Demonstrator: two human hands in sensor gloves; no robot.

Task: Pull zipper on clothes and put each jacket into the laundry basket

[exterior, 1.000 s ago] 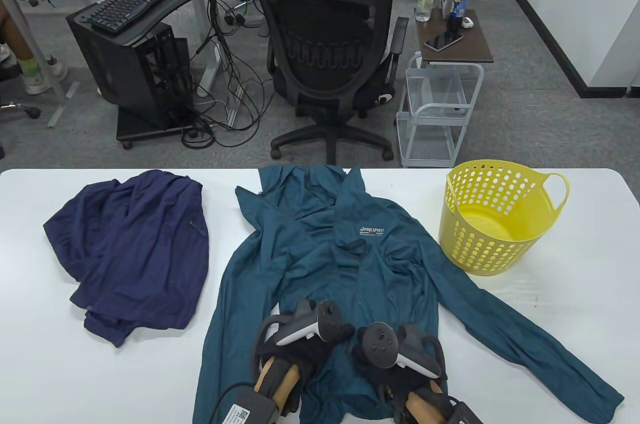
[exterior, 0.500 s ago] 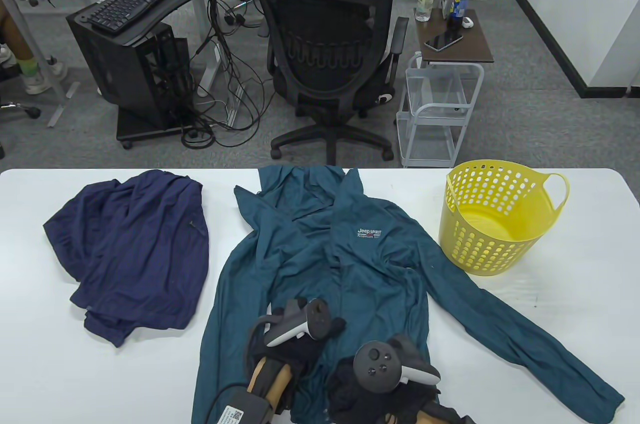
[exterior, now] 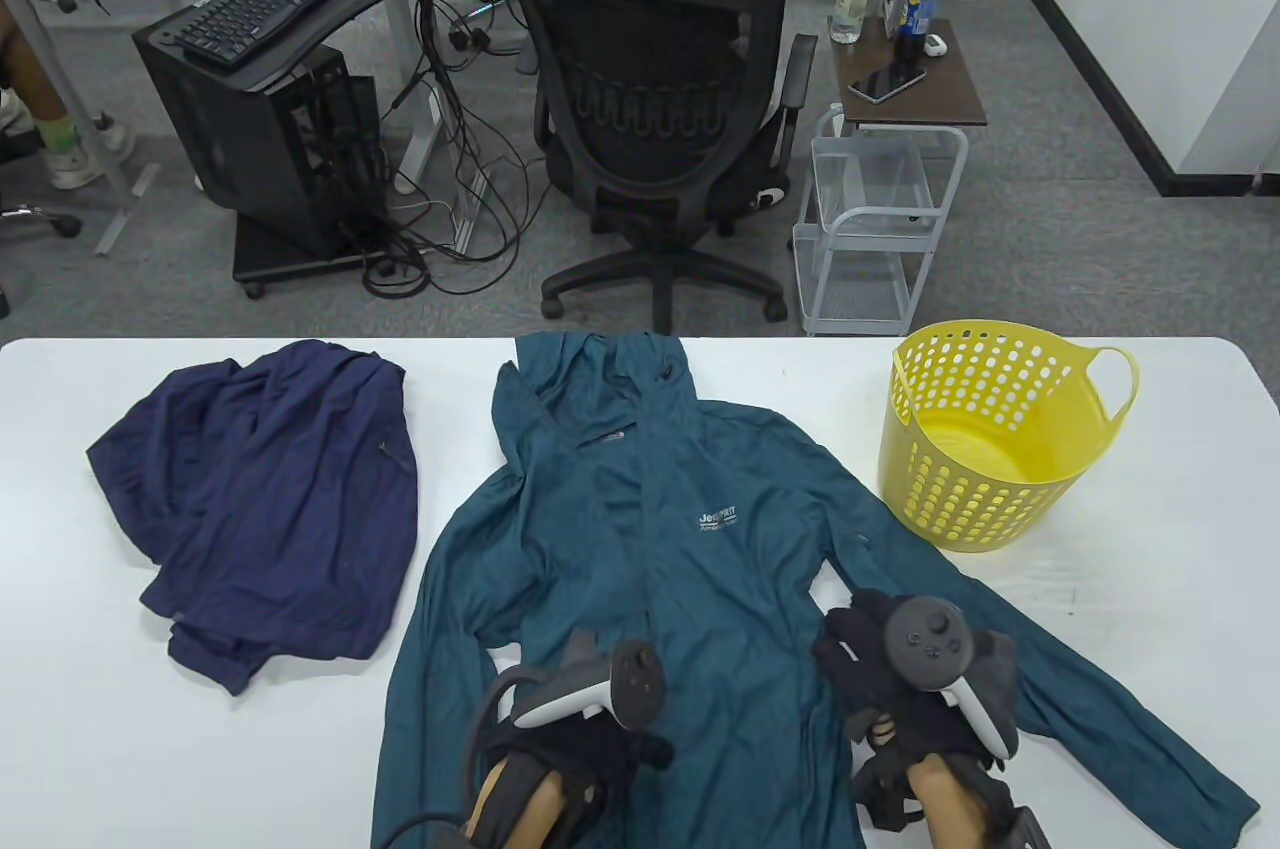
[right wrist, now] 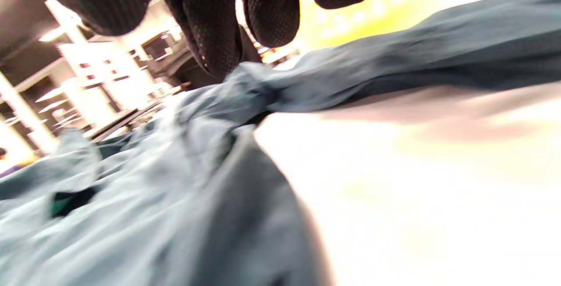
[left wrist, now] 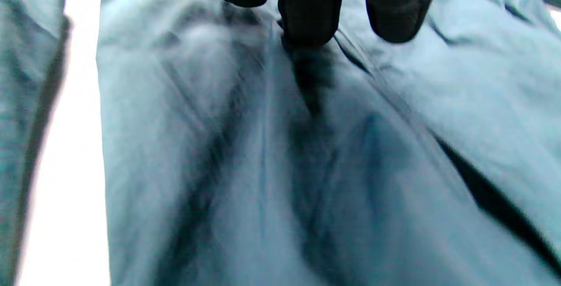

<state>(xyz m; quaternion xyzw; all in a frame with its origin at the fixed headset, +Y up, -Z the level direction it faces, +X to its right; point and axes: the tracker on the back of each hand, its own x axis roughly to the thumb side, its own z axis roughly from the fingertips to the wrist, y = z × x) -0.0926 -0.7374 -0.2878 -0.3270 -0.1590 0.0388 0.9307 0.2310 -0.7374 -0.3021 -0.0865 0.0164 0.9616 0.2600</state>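
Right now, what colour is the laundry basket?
Yellow, with round holes in its wall; the laundry basket shows best in the table view.

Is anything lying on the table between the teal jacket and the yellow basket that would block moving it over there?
Nothing visible does. Bare table separates the teal jacket from the yellow basket, and the basket looks empty.

Teal jacket (exterior: 700, 529), navy jacket (exterior: 270, 499), perforated yellow basket (exterior: 985, 434), black-gloved hands.

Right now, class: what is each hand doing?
Left hand: fingers press the teal jacket, not gripping.
Right hand: pinches the jacket's fabric.
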